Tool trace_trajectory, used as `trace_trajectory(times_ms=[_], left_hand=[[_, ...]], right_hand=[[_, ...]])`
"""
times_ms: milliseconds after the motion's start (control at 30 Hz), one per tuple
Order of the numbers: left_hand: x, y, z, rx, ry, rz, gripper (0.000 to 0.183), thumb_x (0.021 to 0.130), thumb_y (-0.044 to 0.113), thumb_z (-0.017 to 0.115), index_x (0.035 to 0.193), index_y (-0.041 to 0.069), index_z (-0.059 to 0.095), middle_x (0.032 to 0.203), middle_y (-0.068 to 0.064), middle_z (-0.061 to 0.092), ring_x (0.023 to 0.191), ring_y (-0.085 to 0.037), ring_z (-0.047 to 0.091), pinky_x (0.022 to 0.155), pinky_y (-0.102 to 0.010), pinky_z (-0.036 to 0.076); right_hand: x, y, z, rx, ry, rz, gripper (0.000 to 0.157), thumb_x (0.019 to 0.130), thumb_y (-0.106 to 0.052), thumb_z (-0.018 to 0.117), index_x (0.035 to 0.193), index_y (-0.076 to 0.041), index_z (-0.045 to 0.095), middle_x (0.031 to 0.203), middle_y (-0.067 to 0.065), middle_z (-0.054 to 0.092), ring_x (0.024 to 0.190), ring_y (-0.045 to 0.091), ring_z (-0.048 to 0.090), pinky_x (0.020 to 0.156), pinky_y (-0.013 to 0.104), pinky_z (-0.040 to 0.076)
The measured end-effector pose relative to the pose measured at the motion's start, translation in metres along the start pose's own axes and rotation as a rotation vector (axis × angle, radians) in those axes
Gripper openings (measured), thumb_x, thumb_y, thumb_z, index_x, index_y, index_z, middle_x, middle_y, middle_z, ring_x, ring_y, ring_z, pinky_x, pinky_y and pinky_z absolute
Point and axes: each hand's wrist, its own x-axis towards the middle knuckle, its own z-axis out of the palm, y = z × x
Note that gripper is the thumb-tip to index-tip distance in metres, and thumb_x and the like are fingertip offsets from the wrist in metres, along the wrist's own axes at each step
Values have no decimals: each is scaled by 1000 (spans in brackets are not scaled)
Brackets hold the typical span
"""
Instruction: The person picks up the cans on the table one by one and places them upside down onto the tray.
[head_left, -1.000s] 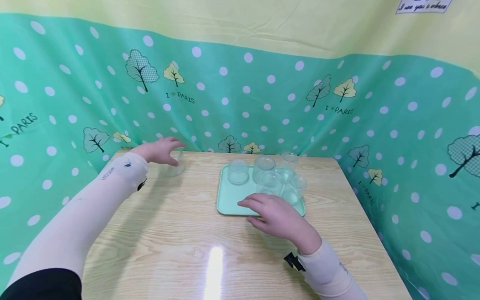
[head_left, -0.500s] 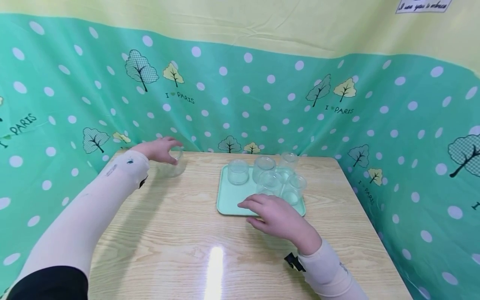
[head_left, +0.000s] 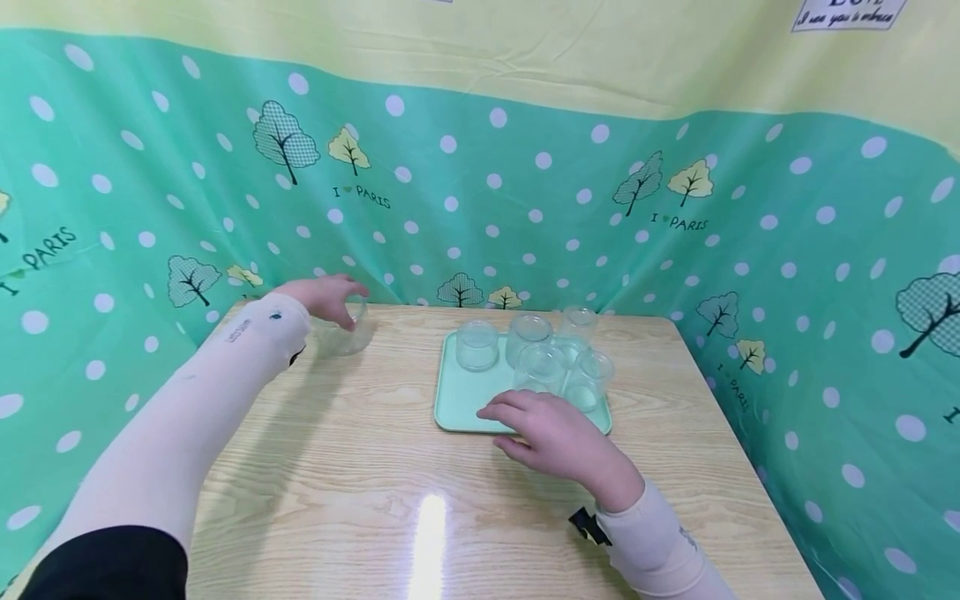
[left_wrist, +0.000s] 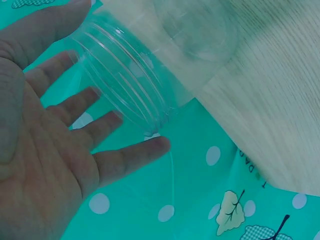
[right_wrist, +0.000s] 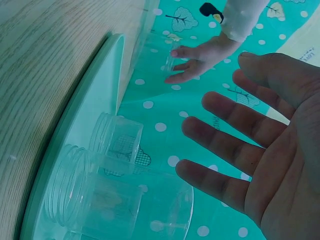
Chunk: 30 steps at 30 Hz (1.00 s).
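Observation:
A clear threaded jar [head_left: 358, 337] stands at the table's back left, its threaded mouth [left_wrist: 125, 75] facing my left hand. My left hand [head_left: 330, 300] reaches over it, thumb and fingers spread about the mouth. The fingers look fairly straight; whether they touch the plastic I cannot tell. Several clear jars, among them a short one [head_left: 476, 346], stand on a light green tray [head_left: 465, 408]; in the right wrist view, threaded ends face the tray. My right hand [head_left: 558, 437] hovers by the tray's front edge, fingers extended, holding nothing.
The wooden table [head_left: 360, 467] carries a bright light reflection near its front. A green dotted curtain [head_left: 420, 208] hangs close behind the table and along both sides. A taller jar [head_left: 579, 325] stands at the tray's back right.
My left forearm shifts slightly to the right, while the hand stays around the jar's top. My right hand, the tray and the jars keep their places.

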Motion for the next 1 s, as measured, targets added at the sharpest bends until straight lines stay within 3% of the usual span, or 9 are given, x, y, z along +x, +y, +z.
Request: trace_trajectory(times_ms=[433,800,1000], left_hand=[[7,-3,2,-9,-7,-13,78,86,26,82,154,20,45,164,-23,27,149,-52,24,111,-77,28],[1,-6,-1,-4,-17,0,76,85,29,83,152,20,48,164,-25,27,147,-53,26,111,-75,30],[-2,-17,0,-10,2,41,79,83,35,85,152,19,48,163,-27,28,149,-54,22,112,-75,28]], right_hand=[[0,0,0,-10,3,-3,36,94,-27,76,129,-22,68,123,-8,67,111,11,66,91,32,58],[-1,0,3,-4,-4,3,35,95,-28,75,128,-21,69,122,-7,67,109,11,67,89,32,58],[-1,2,4,-9,-2,2,36,93,-26,76,128,-21,68,121,-8,67,108,11,67,89,32,58]])
